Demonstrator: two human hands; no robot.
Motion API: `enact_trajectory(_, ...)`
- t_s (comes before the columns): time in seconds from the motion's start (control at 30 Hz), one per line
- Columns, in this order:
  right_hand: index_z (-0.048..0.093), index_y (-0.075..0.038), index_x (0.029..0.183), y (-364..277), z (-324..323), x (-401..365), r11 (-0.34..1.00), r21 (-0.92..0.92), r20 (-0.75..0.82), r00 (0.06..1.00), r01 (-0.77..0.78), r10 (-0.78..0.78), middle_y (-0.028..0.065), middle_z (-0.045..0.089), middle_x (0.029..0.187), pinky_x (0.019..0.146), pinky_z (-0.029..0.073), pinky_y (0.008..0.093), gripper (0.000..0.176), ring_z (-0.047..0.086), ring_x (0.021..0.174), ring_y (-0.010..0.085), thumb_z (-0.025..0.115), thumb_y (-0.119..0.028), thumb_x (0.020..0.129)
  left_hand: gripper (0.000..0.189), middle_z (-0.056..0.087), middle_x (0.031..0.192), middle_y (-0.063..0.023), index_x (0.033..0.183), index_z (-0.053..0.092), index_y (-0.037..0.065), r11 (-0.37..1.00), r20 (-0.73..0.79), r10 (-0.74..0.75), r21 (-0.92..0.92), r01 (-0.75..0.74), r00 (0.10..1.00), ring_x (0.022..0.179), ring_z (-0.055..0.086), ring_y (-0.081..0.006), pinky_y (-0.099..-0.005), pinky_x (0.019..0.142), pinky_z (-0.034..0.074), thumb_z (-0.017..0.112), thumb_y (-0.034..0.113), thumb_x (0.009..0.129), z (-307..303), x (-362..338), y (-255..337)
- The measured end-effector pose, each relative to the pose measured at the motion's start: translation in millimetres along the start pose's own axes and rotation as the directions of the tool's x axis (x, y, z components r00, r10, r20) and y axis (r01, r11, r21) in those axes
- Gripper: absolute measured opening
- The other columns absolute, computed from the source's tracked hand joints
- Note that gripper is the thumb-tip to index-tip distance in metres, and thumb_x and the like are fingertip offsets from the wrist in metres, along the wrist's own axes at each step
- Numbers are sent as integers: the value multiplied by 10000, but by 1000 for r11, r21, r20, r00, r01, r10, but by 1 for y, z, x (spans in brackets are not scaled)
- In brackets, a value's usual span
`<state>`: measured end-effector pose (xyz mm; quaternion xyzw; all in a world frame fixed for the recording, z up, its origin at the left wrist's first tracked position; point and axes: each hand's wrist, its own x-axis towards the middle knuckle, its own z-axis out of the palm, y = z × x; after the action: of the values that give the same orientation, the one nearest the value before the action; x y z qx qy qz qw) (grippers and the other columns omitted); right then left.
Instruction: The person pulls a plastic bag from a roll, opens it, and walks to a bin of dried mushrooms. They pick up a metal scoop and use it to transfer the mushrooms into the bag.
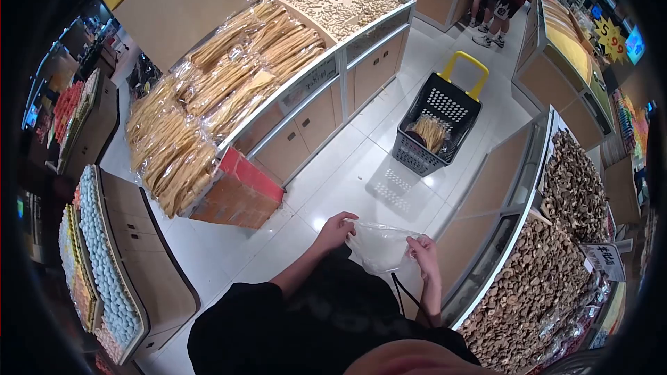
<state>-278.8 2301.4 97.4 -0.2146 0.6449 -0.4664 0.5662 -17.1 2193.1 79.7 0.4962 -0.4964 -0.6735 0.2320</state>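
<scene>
A thin translucent plastic bag [381, 246] is stretched between my two hands, low in the middle of the head view. My left hand [338, 229] pinches its upper left edge, fingers closed. The right edge is held by my right hand [422, 253], its fingers closed on the plastic. The bag looks empty. Beyond it on the floor stands a black shopping basket [425, 155] with a yellow handle [471, 69]. Inside the basket lies a bundle of pale sticks [431, 132] next to something dark.
Bagged dried sticks [229, 83] fill a bin on the left, with peanuts [340, 3] behind. Dried mushrooms [528, 285] lie in the right-hand bin. A red-topped box [240, 191] stands at the left bin's end. Two people [497, 0] stand at the far aisle.
</scene>
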Motion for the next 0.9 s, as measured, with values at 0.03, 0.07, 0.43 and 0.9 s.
enact_trajectory(0.03, 522, -103, 718, -12, 19, 17, 1000, 26, 11, 1000, -15, 15, 2, 554, 604, 513, 424, 243, 218, 544, 531, 101, 654, -192, 867, 297, 639, 757, -59, 1145, 580, 23, 999, 47, 6, -42, -4, 999, 597, 573, -112, -256, 581, 463, 513, 105, 867, -12, 16, 4)
enact_trajectory(0.07, 512, -103, 707, -26, 35, 36, 998, 51, 23, 1000, -22, 21, 0, 556, 614, 522, 431, 250, 229, 547, 539, 103, 657, -186, 864, 296, 639, 758, -56, 1145, 580, 22, 1000, 60, -3, -27, 4, 998, 601, 575, -112, -254, 580, 463, 512, 107, 869, -24, 32, 11)
enact_trajectory(0.43, 538, -105, 877, -86, 17, 181, 857, 514, -272, 953, 28, 132, -42, 530, 689, 498, 400, 184, 79, 490, 559, 48, 519, -165, 925, 280, 661, 788, -50, 1133, 592, 6, 994, 315, 14, 102, -48, 949, 634, 595, -96, -245, 600, 488, 493, 81, 883, -70, 244, 116)
enact_trajectory(0.9, 656, -40, 999, -364, 8, 534, 973, 216, -84, 994, 82, -65, -52, 587, 780, 507, 326, 168, 246, 426, 584, 20, 511, -233, 951, 481, 675, 997, -83, 1345, 420, 67, 992, 312, 110, -92, -85, 944, 807, 621, -81, -194, 589, 426, 583, 186, 909, -130, 534, 325)
